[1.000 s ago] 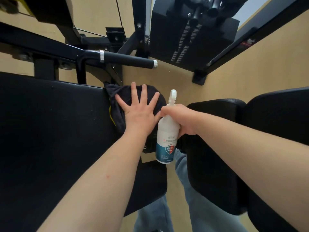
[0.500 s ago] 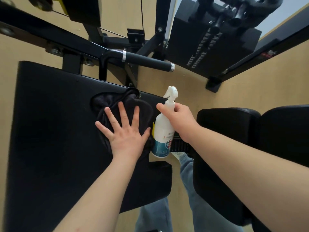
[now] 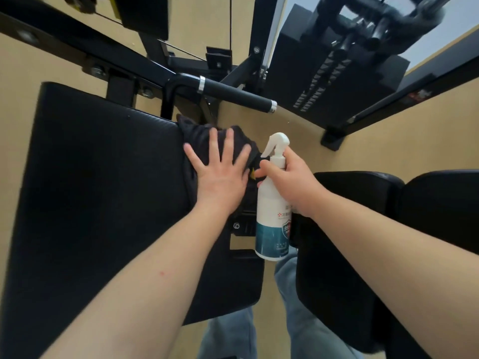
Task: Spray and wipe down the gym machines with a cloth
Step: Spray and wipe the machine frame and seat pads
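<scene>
**Listener:** What is on the left?

**Me:** A large black padded bench pad (image 3: 90, 190) fills the left side, seen from above over a tan floor (image 3: 375, 141).

**Listener:** Where is the cloth?

**Me:** The dark cloth (image 3: 199, 133) lies bunched on the pad's far right corner, draping over its edge. My left hand (image 3: 220, 174) presses flat on top of it, fingers straight and spread wide.

**Listener:** And the spray?

**Me:** Just right of that hand, my right hand (image 3: 293, 182) grips the white spray bottle (image 3: 272, 221), thumb and fingers curled round its neck and upper body. It is upright in the gap between two pads, nozzle pointing left towards the cloth.

**Listener:** Can you read the label?

**Me:** Not really. There is a small red mark beside printed characters, a teal lower band and a blue shield emblem; the writing is too blurred to read.

**Listener:** Anything further right?

**Me:** A second black pad (image 3: 350, 229) lies under my right forearm. Beyond the hands, a black grip handle (image 3: 233, 93) with silver rings, and a weight stack (image 3: 337, 81) at upper right. My blue jeans (image 3: 293, 294) show below.
</scene>
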### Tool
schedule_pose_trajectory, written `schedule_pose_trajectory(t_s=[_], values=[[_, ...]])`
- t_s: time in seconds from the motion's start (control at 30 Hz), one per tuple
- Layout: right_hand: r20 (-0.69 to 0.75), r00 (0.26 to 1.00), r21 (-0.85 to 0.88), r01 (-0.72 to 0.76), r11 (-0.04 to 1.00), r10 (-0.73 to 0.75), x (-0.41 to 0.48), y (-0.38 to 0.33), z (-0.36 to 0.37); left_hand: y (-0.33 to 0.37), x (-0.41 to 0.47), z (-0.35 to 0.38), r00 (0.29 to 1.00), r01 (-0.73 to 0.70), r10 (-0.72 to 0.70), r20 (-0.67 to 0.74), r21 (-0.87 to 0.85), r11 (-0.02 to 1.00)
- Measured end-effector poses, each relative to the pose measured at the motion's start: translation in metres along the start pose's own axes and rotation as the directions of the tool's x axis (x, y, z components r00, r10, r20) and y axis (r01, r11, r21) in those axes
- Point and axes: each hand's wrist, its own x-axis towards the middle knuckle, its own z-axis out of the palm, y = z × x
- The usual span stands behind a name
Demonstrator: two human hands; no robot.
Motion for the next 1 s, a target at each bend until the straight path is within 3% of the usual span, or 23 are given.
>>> schedule_pose_trajectory(t_s=[0.17, 0.37, 0.53, 0.87, 1.0], values=[[0.000, 0.999, -0.111, 0.046, 0.993, -0.046, -0.012, -0.008, 0.003, 0.023, -0.061, 0.030, 0.973, -0.195, 0.193, 0.127, 0.003, 0.981], [0.066, 0.993, -0.202, 0.113, 0.973, -0.102, -0.019, -0.013, 0.031, -0.031, -0.031, 0.003, 0.999, -0.031, 0.031, -0.026, 0.005, 1.000], [0.093, 0.991, -0.244, 0.116, 0.963, -0.096, -0.019, -0.022, 0.044, -0.060, 0.012, -0.018, 0.978, 0.162, -0.158, -0.138, 0.015, 0.987], [0.128, 0.989, -0.249, 0.100, 0.963, -0.069, -0.021, -0.029, 0.025, 0.011, -0.092, 0.045, 0.987, 0.130, -0.142, -0.068, -0.155, 0.979], [0.184, 0.983, -0.267, 0.073, 0.961, -0.023, -0.014, -0.028, 0.025, 0.006, -0.070, 0.034, 0.991, 0.088, -0.101, -0.091, -0.137, 0.987]])
